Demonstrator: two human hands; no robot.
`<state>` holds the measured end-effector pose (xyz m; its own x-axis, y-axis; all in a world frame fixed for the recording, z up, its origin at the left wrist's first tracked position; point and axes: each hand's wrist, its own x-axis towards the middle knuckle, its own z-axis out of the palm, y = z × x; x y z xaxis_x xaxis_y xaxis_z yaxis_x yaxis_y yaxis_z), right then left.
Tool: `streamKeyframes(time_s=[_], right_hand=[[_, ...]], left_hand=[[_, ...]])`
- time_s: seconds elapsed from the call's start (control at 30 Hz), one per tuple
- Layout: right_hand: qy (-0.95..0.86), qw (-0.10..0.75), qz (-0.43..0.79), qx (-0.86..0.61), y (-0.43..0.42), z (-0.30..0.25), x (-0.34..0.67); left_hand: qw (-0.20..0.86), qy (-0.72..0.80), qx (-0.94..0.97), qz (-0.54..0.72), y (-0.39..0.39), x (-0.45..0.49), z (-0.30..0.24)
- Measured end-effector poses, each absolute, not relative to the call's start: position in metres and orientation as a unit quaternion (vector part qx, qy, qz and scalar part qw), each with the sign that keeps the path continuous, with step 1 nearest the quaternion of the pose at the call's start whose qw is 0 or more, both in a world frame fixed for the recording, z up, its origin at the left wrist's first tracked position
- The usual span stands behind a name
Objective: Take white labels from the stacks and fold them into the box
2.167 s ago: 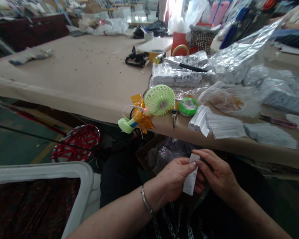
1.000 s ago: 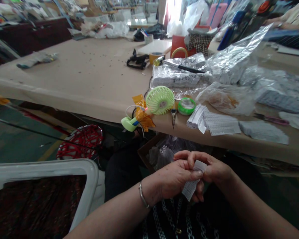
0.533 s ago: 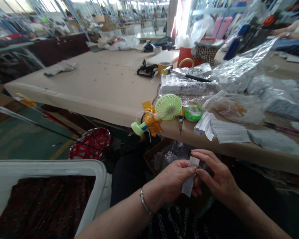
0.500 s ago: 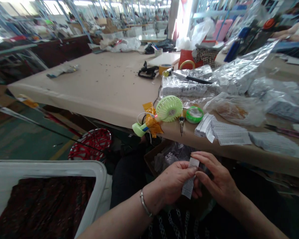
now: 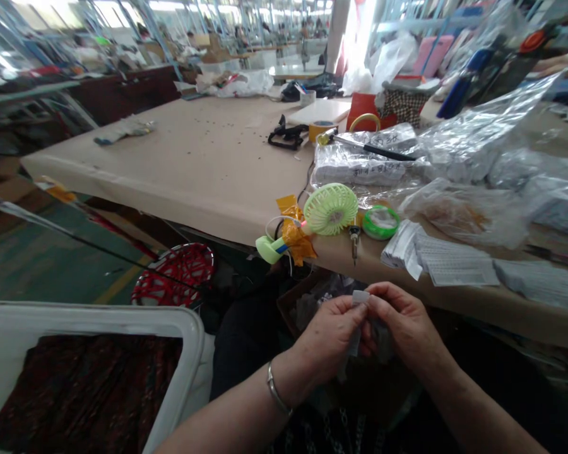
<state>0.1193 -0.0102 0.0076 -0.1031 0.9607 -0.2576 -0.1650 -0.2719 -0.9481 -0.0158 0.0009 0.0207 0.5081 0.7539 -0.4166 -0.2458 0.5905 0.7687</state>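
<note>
Left hand (image 5: 329, 334) pinching white label (image 5: 360, 296), right hand (image 5: 406, 323) now pinching too, apparently its edge

Handwriting and fine print show, but none can be read with certainty.
Right of centre, in the upper half of the frame, the clear plastic-wrapped bundle (image 5: 360, 173) bears dark handwritten characters in two rows, the nearer clearer, the farther partly covered. Below it, toward the right edge, the fanned white labels (image 5: 457, 263) carry close rows of tiny print, too small to make out. At lower centre, any lettering on the paper slip (image 5: 360, 297) is lost to blur and fingers.
</note>
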Motion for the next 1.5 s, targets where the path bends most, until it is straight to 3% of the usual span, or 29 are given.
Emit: streamKeyframes(time_s=[0.37, 0.6, 0.83, 1.5], right_hand=[[-0.402, 0.458, 0.608, -0.509, 0.008, 0.002, 0.114], [-0.49, 0.477, 0.455, -0.57, 0.024, 0.001, 0.116], [-0.516, 0.483, 0.41, -0.576, 0.033, 0.002, 0.114], [-0.556, 0.492, 0.354, -0.569, 0.041, 0.001, 0.111]], left_hand=[[0.757, 0.404, 0.413, 0.306, 0.013, -0.019, 0.01], [0.56, 0.458, 0.571, 0.387, 0.03, -0.025, 0.013], [0.433, 0.49, 0.644, 0.398, 0.045, -0.026, 0.014], [0.384, 0.477, 0.673, 0.414, 0.055, -0.022, 0.005]])
